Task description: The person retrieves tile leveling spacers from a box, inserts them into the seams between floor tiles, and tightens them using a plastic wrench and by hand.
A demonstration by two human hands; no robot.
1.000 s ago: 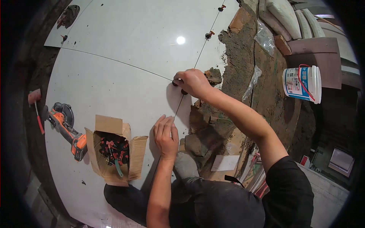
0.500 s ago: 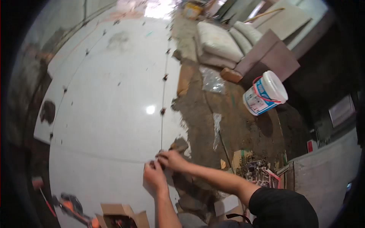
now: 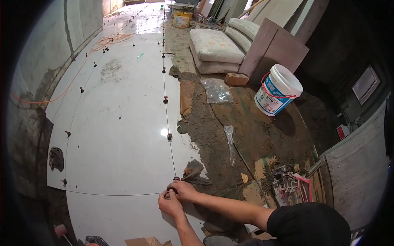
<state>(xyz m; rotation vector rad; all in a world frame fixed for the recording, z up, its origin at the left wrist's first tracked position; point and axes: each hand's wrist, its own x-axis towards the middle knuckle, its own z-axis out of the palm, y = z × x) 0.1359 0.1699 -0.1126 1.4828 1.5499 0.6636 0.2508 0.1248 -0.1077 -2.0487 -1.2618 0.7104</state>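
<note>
My left hand (image 3: 170, 204) and my right hand (image 3: 184, 191) meet low over the joint between large white floor tiles (image 3: 123, 164). Both have their fingers pinched around a small dark tile leveling clip, mostly covered by the fingers. Just beyond my right hand, another dark clip (image 3: 177, 178) stands in the seam. Further along the same seam come more clips, such as a red-and-black one (image 3: 169, 136). An open cardboard box (image 3: 143, 242) is cut off at the bottom edge, left of my left forearm.
Rough mortar (image 3: 209, 139) borders the tiles on the right. A white bucket (image 3: 279, 90) with a red handle, stacked sacks (image 3: 215, 45) and a brick (image 3: 237, 79) stand beyond. An orange cord (image 3: 82, 71) runs along the left wall; a mallet (image 3: 61, 231) lies lower left.
The view has tilted up and steadied, showing more of the far floor, so my hands appear slightly lower. They stay pinched together at the joint; the box has mostly left the view.
</note>
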